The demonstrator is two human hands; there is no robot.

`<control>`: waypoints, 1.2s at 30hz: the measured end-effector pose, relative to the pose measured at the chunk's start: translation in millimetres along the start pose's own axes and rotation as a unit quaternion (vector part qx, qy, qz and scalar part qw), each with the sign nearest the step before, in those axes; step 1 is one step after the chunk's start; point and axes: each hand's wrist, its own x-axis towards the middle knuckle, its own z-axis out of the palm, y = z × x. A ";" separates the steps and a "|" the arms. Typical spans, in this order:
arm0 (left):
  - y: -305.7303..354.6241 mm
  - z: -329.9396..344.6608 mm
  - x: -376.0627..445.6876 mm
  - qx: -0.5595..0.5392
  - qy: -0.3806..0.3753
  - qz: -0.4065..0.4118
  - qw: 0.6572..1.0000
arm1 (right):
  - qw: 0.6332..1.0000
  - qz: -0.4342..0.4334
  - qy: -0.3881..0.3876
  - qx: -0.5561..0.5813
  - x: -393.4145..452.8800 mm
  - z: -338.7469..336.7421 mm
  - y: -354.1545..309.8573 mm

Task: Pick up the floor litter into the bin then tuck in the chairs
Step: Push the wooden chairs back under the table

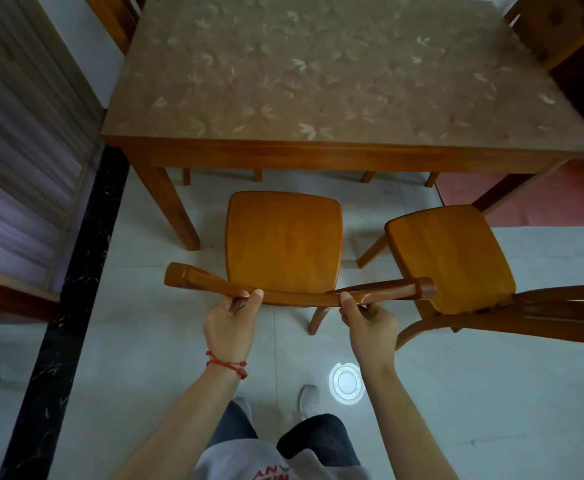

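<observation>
A wooden chair (283,244) stands in front of me, its seat facing the wooden table (318,157) and just short of the table's near edge. My left hand (229,323) grips the left part of the chair's curved top rail. My right hand (366,323) grips the right part of the same rail. A second wooden chair (453,258) stands to the right, turned at an angle, its seat outside the table. No litter or bin is in view.
The table has a brown leaf-patterned top (352,71). More chairs stand at its far left (117,15) and far right (547,29) corners. A dark floor strip (75,271) and a sliding door (23,133) lie to the left. A red mat (526,199) lies at right.
</observation>
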 end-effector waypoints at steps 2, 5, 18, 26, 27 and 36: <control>3.7 11.5 -2.4 0.003 0.016 0.010 1.000 | 1.000 -0.008 -0.011 -0.009 12.7 -8.6 -2.5; 9.4 27.4 -3.0 0.001 0.043 0.025 0.999 | 0.999 -0.026 -0.022 -0.021 30.4 -16.9 -6.8; 31.9 60.6 41.1 -0.042 0.085 0.000 0.995 | 0.997 -0.070 -0.040 -0.021 93.6 -0.2 -20.9; 53.8 65.6 88.0 -0.046 0.079 0.004 0.996 | 0.997 -0.059 -0.038 -0.013 128.7 27.5 -47.5; 57.0 66.0 94.5 -0.049 0.078 0.003 0.996 | 0.998 -0.057 -0.039 -0.010 132.3 31.1 -52.0; 83.7 62.5 158.8 -0.062 0.072 -0.016 0.995 | 0.998 -0.050 -0.039 -0.017 162.5 72.0 -90.5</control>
